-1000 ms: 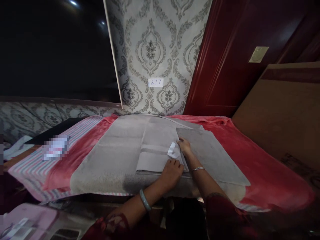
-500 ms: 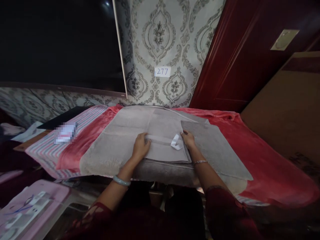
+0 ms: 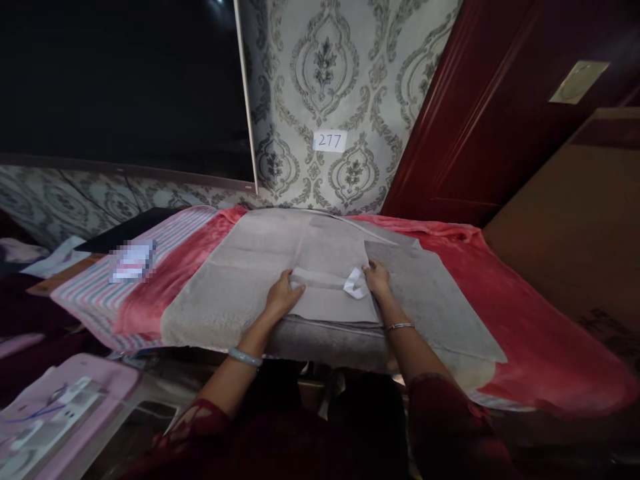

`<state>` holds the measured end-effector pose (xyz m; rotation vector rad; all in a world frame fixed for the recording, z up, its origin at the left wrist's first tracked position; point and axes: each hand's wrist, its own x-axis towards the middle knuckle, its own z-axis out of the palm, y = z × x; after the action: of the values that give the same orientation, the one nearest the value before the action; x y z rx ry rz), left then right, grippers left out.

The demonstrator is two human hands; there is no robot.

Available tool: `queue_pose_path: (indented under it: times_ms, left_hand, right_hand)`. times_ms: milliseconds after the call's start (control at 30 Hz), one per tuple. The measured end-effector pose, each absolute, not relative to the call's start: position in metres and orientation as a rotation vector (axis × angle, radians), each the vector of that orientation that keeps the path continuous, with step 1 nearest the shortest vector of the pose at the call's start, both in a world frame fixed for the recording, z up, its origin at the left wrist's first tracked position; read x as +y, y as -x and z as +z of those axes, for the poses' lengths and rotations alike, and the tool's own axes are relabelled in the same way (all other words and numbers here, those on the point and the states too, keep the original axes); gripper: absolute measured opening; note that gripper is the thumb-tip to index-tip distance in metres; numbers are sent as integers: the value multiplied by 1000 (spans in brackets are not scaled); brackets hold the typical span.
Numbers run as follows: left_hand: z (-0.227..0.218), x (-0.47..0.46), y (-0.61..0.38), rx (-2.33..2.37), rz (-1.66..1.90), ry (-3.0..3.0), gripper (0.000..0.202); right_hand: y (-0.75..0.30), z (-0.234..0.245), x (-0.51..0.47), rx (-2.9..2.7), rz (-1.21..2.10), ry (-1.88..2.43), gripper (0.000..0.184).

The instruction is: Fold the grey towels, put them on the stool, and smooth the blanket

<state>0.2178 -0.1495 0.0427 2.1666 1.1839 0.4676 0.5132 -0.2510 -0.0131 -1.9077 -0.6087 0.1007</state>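
A folded grey towel (image 3: 325,267) lies on a larger grey towel (image 3: 230,287) spread over a red blanket (image 3: 525,320). My left hand (image 3: 281,298) pinches the folded towel's left edge, fingers closed on the cloth. At the fold's right edge my right hand (image 3: 377,279) grips the cloth beside a white fabric label (image 3: 356,283). Both wrists carry bangles.
A second grey cloth (image 3: 435,300) lies to the right of the fold. A striped sheet (image 3: 150,260) with a small packet (image 3: 131,261) is at the left. A pink box (image 3: 55,413) sits low left. Patterned wallpaper with a tag "277" (image 3: 329,141) and a dark red door (image 3: 500,107) stand behind.
My left hand moved from beside the label over to the fold's left edge and took hold of it. My right hand stayed at the right edge. The view tilted down a little.
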Motion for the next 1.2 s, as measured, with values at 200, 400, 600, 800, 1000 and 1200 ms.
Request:
queue_pose_path:
  times_ms: [200,400,600,800,1000,1200]
  left_hand:
    - [40,-151,-214,1182,435,-2206,65]
    - [36,-144,-212,1046,463,-2188,67]
    - [28,-132,-212,954,594,-2027,61]
    - [16,-128,-212,940,663,-1948,68]
    - [2,-121,-213,915,724,-1854,73]
    - [-8,-116,-211,776,690,-1710,87]
  right_hand:
    - [-511,-15,-251,-625,73,1910,36]
    - [-509,-12,-253,-615,77,1938,36]
    - [-502,7,-254,-638,78,1995,36]
    - [-476,21,-256,-1061,-113,2123,64]
    - [-451,19,-262,-1326,98,2601,66]
    - [-429,66,-242,-1289,50,2589,47]
